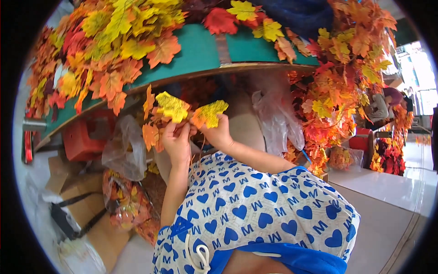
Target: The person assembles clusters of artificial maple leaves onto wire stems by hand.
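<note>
A clear bag point(124, 201) at the lower left of the frame is packed with orange and red leaves, visible through its crinkled film. Above it hangs a cloudy bag point(125, 148), its contents too blurred to tell, just beside a smooth red plastic tub-like piece point(86, 141). Another thin, creased bag point(279, 118) hangs under the bench point(196, 50) right of centre. At the right of the frame, a small bag point(341, 159) bulges with orange leaves. Flattened brown cardboard point(102, 228) lies at the lower left.

The sprig point(172, 108) is left of centre, in front of the bench's edge. The left hand point(177, 140) grasps it from below, thumb and fingers pinched together, with a yellow leaf rising just above the fingertips and orange leaves to the left. The right hand point(218, 133) pinches close beside it, at a yellow-orange leaf point(210, 114); the exact contact is partly hidden. Thin brownish stems point(192, 160) hang below the hands.

The leaves are lobed and pointed, with dark veins on the yellow ones. The bench has a flat green top with a curved-looking brown edge, and leaf piles point(123, 32) spill over it at the upper left and upper right.
</note>
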`<control>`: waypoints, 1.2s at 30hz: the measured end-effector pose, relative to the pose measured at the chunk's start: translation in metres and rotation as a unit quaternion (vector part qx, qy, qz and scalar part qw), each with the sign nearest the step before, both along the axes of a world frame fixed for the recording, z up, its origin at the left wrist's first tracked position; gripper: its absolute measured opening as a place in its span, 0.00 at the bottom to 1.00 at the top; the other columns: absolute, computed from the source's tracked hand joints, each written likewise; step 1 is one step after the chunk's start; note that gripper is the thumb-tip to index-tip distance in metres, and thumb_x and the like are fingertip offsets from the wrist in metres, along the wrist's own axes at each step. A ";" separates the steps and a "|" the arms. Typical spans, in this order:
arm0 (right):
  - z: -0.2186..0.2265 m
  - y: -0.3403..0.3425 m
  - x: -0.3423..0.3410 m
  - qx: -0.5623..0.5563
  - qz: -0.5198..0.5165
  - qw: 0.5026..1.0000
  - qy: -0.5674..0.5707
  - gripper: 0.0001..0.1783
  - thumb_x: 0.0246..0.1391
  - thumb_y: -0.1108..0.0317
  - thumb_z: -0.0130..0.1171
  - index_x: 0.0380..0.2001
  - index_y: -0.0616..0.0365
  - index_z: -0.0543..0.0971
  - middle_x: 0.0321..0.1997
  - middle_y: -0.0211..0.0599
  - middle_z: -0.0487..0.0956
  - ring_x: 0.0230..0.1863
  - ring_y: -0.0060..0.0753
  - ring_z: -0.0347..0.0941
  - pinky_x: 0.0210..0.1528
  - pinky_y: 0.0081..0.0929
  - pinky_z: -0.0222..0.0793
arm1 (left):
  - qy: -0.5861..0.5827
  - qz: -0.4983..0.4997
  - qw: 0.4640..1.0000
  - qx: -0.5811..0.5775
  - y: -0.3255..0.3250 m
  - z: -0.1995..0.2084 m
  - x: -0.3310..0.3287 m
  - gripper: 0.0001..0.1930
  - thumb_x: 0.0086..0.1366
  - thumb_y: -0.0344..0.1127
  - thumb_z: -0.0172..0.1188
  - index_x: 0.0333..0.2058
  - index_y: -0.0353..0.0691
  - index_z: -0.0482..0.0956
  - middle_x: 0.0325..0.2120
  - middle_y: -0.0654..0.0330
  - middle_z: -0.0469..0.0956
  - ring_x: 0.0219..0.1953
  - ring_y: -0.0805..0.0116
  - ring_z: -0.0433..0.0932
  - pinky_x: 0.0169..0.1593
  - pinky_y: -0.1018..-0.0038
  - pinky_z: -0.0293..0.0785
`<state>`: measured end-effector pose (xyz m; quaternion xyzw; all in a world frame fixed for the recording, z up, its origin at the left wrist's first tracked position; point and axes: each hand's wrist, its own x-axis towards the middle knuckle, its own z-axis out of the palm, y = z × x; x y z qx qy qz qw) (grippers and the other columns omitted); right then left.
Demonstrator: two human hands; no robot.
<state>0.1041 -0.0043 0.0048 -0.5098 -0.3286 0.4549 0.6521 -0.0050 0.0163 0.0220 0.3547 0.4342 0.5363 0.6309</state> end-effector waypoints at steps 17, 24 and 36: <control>-0.013 0.022 0.031 0.034 0.057 0.990 -0.124 0.08 0.49 0.76 0.61 0.35 0.64 0.77 0.31 0.31 0.79 0.30 0.18 0.74 0.29 0.19 0.71 | 0.233 -0.046 0.961 0.145 0.008 0.010 0.018 0.13 0.62 0.19 0.49 0.47 0.31 0.68 0.40 0.59 0.72 0.37 0.72 0.76 0.38 0.78 0.76; 0.024 0.032 0.034 0.084 0.053 0.860 -0.501 0.10 0.40 0.66 0.63 0.25 0.61 0.78 0.24 0.44 0.77 0.24 0.46 0.74 0.27 0.32 0.71 | -0.019 -0.155 0.981 -0.116 -0.011 -0.016 0.003 0.08 0.62 0.25 0.52 0.40 0.31 0.72 0.28 0.61 0.75 0.23 0.75 0.77 0.27 0.83 0.74; 0.115 0.172 0.034 0.230 -0.016 0.826 -0.514 0.08 0.47 0.70 0.56 0.33 0.59 0.77 0.30 0.47 0.76 0.32 0.50 0.74 0.34 0.39 0.70 | 0.500 -0.124 0.841 0.164 -0.016 -0.012 -0.036 0.06 0.52 0.27 0.61 0.31 0.37 0.80 0.31 0.50 0.73 0.31 0.51 0.75 0.36 0.64 0.72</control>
